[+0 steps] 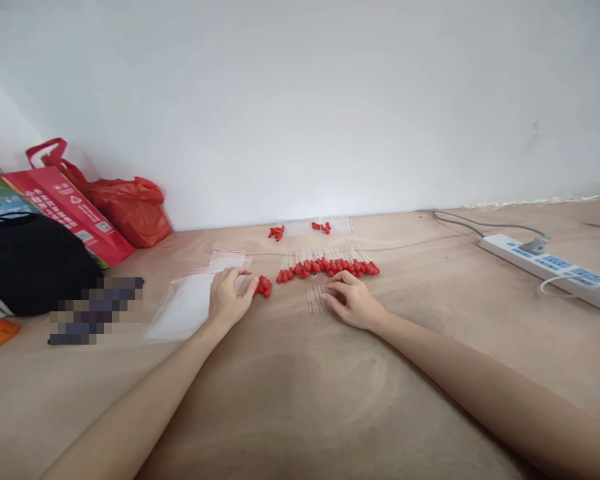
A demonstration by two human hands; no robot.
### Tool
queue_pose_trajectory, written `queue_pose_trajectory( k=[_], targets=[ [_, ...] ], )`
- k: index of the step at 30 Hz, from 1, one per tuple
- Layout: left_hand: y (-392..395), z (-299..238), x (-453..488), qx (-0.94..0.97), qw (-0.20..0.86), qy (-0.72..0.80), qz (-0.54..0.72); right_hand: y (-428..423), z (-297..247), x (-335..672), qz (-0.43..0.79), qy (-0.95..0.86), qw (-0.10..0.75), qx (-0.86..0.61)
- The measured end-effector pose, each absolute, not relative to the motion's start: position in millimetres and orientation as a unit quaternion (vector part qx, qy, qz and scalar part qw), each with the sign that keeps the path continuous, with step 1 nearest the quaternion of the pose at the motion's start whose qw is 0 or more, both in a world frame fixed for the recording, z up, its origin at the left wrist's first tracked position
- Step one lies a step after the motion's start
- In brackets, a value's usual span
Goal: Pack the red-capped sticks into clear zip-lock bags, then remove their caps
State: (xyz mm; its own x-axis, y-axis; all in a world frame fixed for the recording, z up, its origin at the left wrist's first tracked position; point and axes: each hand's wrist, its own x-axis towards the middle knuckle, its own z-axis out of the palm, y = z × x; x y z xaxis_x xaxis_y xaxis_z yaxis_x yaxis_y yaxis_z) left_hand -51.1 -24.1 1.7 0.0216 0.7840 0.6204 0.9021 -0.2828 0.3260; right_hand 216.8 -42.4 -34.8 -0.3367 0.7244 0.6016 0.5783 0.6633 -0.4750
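A row of small red bulb-shaped caps (325, 267), with thin pale sticks (353, 253) pointing away from me, lies on the wooden table (300, 400). Nearer to me is a small bundle of bare thin sticks (315, 297). My right hand (353, 300) rests at the right side of that bundle, thumb and fingers apart. On the left, my left hand (230, 293) is beside a little heap of loose red caps (263, 287), its thumb and curved fingers parted. Nothing shows in either hand. Clear zip bags (180, 307) lie beneath and beside my left hand.
Farther back, more red pieces (276, 233) lie on and beside clear bags (300, 228) near the wall. A white power strip (555, 263) with a grey cable is at right. Red bags (135, 207), a black bag (40, 260) and a blurred-out dark object (97, 310) are at left.
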Motion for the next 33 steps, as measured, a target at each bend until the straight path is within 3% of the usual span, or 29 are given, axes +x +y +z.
queue_pose_trajectory(
  k=[11, 24, 28, 33],
  targets=[
    [-7.4, 10.7, 31.4, -0.847, 0.117, -0.449, -0.259, -49.8, -32.4, 230.9, 0.025, -0.772, 0.477, -0.419],
    [11.1, 3.6, 52.3, -0.861, 0.159, -0.379, -0.298, -61.1, -30.1, 256.4, 0.023, -0.761, 0.474, -0.442],
    [-13.5, 8.5, 33.7, -0.820, 0.108, -0.322, -0.462, -59.3, -31.4, 256.2, 0.024, -0.763, 0.467, -0.447],
    [-50.8, 0.8, 8.9, -0.839, -0.017, -0.298, -0.454, -59.5, -28.1, 253.7, -0.058, -0.781, 0.441, -0.438]
  ],
)
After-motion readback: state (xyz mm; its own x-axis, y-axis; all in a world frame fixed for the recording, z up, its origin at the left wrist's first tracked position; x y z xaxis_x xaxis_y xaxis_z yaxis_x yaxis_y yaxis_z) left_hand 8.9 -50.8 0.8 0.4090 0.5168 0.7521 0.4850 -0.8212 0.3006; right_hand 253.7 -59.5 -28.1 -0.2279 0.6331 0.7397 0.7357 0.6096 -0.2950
